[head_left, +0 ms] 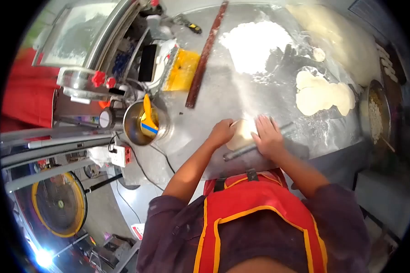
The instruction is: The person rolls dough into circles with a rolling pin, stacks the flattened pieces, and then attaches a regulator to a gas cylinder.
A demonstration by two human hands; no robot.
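Note:
A round, flat piece of dough (242, 135) lies near the table's front edge, between my two hands. My left hand (222, 132) has its fingers curled and closed at the dough's left edge. Across the dough's near right side runs a thin grey rolling pin (239, 153), slanting up to the right. My right hand (268, 136) rests palm down over the pin, its fingers stretched forward past it beside the dough. Part of the pin is hidden under this hand.
Loose white flour (255, 43) is heaped ahead. Flattened dough rounds (321, 93) overlap at right, before a large covered dough mass (341, 36). Leftward are a dark red stick (207, 54), a yellow scraper (182, 70) and a metal pot (134, 132). A filling bowl (364, 111) stands far right.

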